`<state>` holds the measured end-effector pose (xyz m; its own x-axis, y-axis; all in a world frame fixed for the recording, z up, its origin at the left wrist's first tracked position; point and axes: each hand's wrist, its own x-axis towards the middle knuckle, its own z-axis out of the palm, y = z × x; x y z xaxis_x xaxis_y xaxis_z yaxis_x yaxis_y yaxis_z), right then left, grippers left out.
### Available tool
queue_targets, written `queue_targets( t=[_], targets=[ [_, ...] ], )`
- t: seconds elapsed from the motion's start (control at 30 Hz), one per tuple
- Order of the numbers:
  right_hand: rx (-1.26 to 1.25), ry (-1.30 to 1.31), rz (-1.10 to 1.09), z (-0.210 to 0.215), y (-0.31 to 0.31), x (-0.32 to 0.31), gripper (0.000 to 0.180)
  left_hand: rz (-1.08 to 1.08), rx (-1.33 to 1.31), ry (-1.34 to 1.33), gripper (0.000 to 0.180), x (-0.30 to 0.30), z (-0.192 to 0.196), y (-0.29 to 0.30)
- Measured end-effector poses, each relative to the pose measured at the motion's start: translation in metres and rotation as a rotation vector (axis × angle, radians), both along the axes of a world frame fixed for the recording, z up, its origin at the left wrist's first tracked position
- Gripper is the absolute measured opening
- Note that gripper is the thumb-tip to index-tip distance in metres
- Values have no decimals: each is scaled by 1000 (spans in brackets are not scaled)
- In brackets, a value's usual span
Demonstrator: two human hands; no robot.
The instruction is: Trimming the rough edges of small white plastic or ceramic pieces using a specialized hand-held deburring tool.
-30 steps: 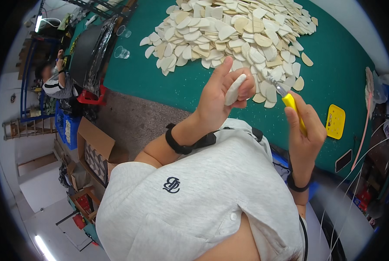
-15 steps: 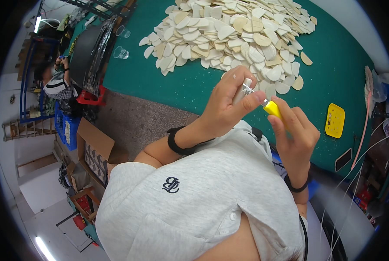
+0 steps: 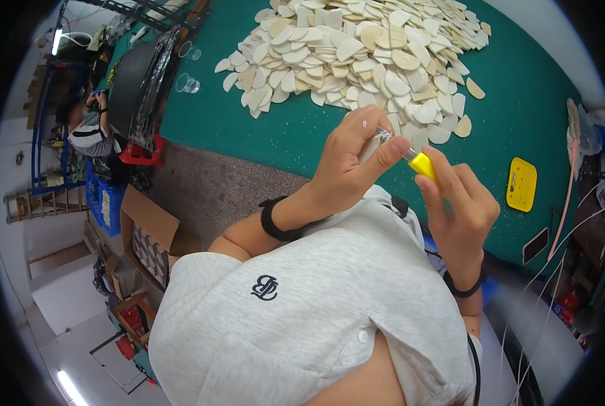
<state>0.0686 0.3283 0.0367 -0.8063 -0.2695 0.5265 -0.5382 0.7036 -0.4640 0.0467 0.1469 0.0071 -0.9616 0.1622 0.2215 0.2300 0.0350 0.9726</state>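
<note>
Now the left hand (image 3: 346,169) has drawn its pale wooden piece (image 3: 368,145) onto the yellow-handled knife (image 3: 421,162), gripped in the right hand (image 3: 461,210); trimming underway.

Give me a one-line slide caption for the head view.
Left hand holds a pale flat piece while right hand works it with a yellow-handled tool, beside a heap of similar pieces.

Pale flat piece in the left hand (image 3: 350,169): almost wholly hidden behind the fingers; its shape cannot be told.
Yellow-handled tool (image 3: 421,164): tip covered by the left thumb, lower handle buried in the right hand (image 3: 461,210).
Heap of pale teardrop-shaped flat pieces (image 3: 363,47): cut off by the top edge.
Striped-shirted person at far left (image 3: 89,132): small, partly behind black sheets.
Items at right rim: blurred.
</note>
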Motion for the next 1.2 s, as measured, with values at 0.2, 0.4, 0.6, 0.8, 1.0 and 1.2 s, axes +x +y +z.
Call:
queue_targets(
  t=[0.2, 0.4, 0.6, 0.8, 1.0, 1.2],
  targets=[
    [-143, -11, -108, -11, 2, -8, 25, -63, 54, -200, 32, -5, 9, -1],
    [-405, -226, -255, -12, 9, -6, 23, -242, 463, -537, 30, -14, 8, -6],
    [-482, -346, -231, -16, 5, -1, 24, -349, 649, -606, 29, -21, -4, -13],
    [-745, -438, -171, -33, 1, 2, 29, -376, 653, -695, 42, -28, -8, -10],
    [-740, -523, -186, -65, -14, 0, 47, -297, 444, -1034, 58, -33, -27, 29],
    [-476, -484, -465, -112, 40, 29, 29, -559, -172, -692, 43, -57, -103, 44]
  ],
)
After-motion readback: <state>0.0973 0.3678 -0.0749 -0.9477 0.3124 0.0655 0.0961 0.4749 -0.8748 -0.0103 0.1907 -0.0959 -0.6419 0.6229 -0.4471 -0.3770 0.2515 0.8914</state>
